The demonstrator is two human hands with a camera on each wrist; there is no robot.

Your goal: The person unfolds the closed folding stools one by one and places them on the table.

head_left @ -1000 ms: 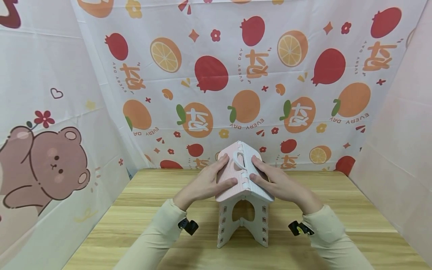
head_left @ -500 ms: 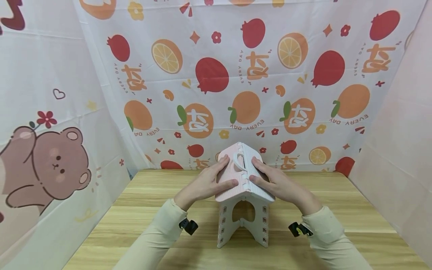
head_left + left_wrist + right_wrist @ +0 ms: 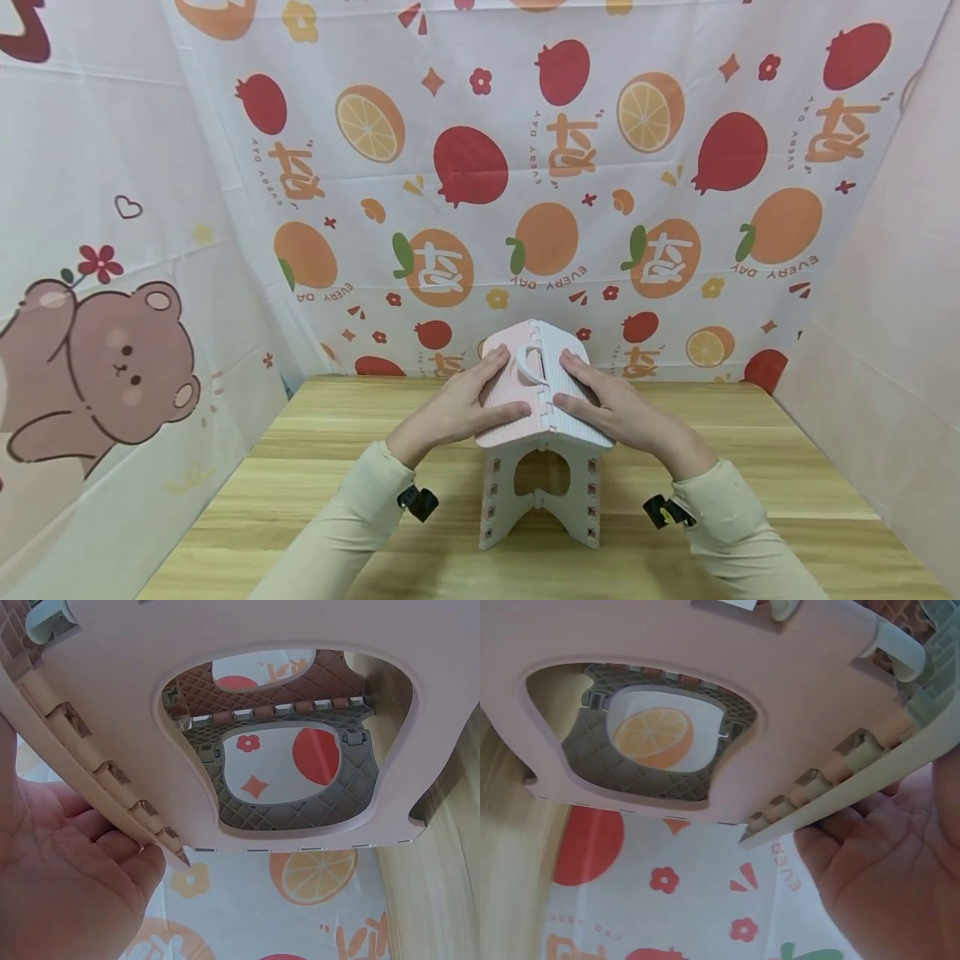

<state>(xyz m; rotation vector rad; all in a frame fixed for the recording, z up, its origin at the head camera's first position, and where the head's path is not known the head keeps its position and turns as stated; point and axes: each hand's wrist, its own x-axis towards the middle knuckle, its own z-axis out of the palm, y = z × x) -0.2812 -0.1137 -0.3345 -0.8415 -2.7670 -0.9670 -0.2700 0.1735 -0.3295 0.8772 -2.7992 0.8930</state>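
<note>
A pink and white folding step stool (image 3: 514,380) stands half folded on the table, its hinged top peaked like a roof with a white handle along the ridge. My left hand (image 3: 448,410) rests on the pink slope, my right hand (image 3: 636,410) on the white one, thumbs near the ridge. In the left wrist view, fingers (image 3: 116,844) lie against the outside of the top panel, their tips hidden behind it. The right wrist view has the right hand (image 3: 889,859) likewise against the opposite panel. The stool's legs (image 3: 497,500) have large cutouts and notched sides.
The wood-grain table (image 3: 360,492) extends to both sides of the stool. A white fruit-print cloth (image 3: 600,208) hangs at the back, and a bear-print cloth (image 3: 127,392) covers the left side. A pale plain cloth (image 3: 892,350) hangs on the right.
The stool's top has flattened slightly and its ridge has sunk a little. Its legs stand slightly farther apart. Both hands keep their place on the slopes.
</note>
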